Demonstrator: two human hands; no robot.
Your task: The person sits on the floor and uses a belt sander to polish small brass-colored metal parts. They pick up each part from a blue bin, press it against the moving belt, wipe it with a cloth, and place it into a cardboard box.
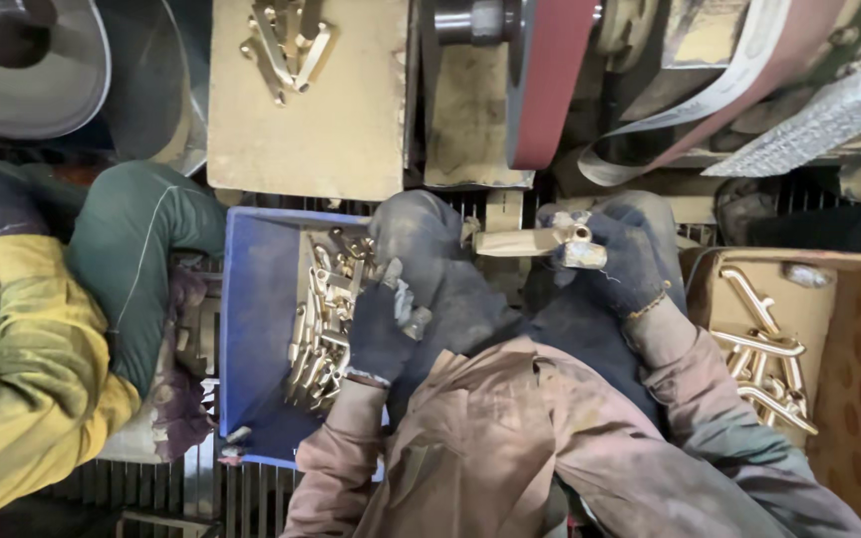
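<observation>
The right hand point(615, 261), gloved, gripped a brass fitting point(540, 241) at centre frame, fingers closed around its knuckled end, the long body pointing left toward the sanding belt point(548, 80) above. The left hand point(383, 327), also gloved, rested in the blue tray point(256, 319) at centre left, fingers curled on a small brass piece point(413, 317) among the heap. This looked like the feed step between pickup and grinding; any move upward would have called for a firm, angled hold. Room was tight: knees, tray wall and a cardboard box point(849, 329) of pieces at right hemmed both hands. Another person's sleeve point(22, 339) crowded the left edge.
</observation>
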